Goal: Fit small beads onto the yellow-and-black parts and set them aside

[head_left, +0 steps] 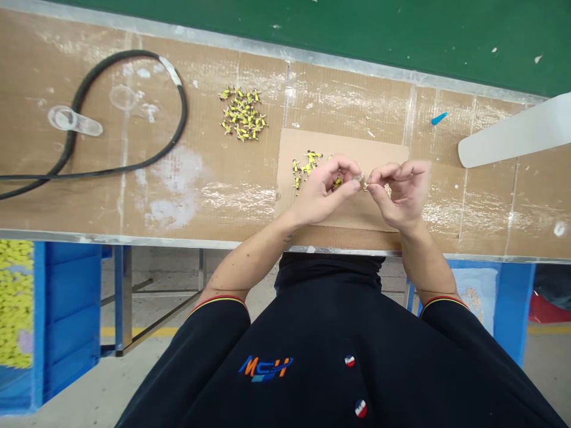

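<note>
My left hand (328, 184) is over a flat cardboard sheet (343, 144), its thumb and forefinger pinched together on something too small to make out. A yellow-and-black piece (336, 182) shows inside the curl of its fingers; whether it is held or lies below, I cannot tell. Close beside it, my right hand (399, 193) pinches a tiny beige piece (366, 186) between thumb and fingertips. More tiny beige pieces (388, 189) lie partly hidden beneath the right hand. Several small yellow-and-black figures (307, 167) lie on the sheet left of my left hand.
A pile of similar yellow figures (243, 114) sits farther left on the cardboard-covered bench (250, 196). A looped black cable (184, 113) and a clear plastic piece (75, 120) lie at far left. A blue cap-like piece (439, 118) and a white object (513, 132) are right. Blue bins (66, 309) stand below.
</note>
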